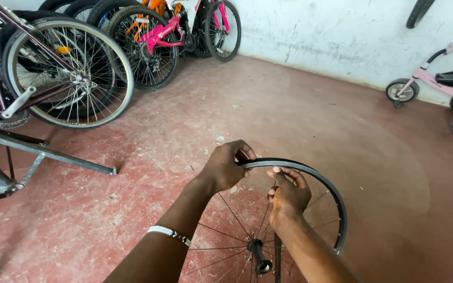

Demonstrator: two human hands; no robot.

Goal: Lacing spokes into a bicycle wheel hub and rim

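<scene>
Bare wheel rim (325, 184), spoked, no tyre on it, stands upright on the red floor (289, 105) in front of the person. Left hand (226, 166) is clenched over the rim's top edge; right hand (288, 193) pinches the rim just beside it, fingers curled inward. Hub (260, 259) and spokes look fitted; nothing yet mounted on the rim. Bicycles (79, 63) parked behind.
</scene>
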